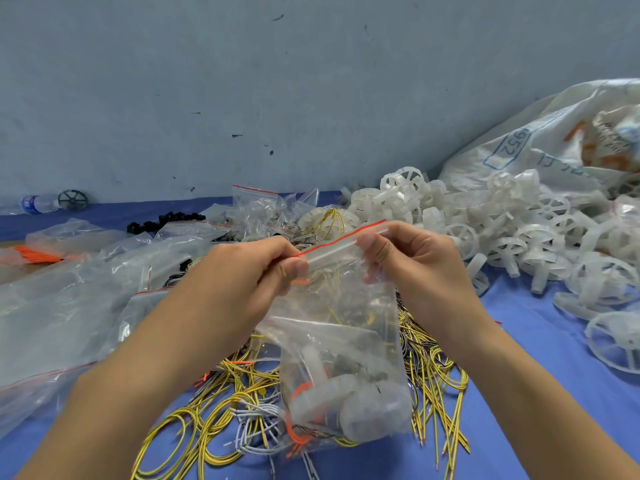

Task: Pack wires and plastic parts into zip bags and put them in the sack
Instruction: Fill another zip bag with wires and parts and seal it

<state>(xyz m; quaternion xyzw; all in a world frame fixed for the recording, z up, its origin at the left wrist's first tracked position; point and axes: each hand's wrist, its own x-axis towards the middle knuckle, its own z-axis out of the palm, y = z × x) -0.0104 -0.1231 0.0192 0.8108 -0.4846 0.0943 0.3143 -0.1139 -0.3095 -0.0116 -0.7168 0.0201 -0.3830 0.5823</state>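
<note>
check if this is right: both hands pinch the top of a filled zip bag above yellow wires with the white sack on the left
Wrong side: in the head view the white sack lies on the right. The rest stands.

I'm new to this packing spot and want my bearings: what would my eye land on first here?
At centre, the left hand and right hand pinch the red-striped top of a clear zip bag holding wires and plastic parts. Beneath it lies a tangle of yellow wires on blue cloth; to the right, a heap of white plastic wheels runs up to a printed white sack.
</note>
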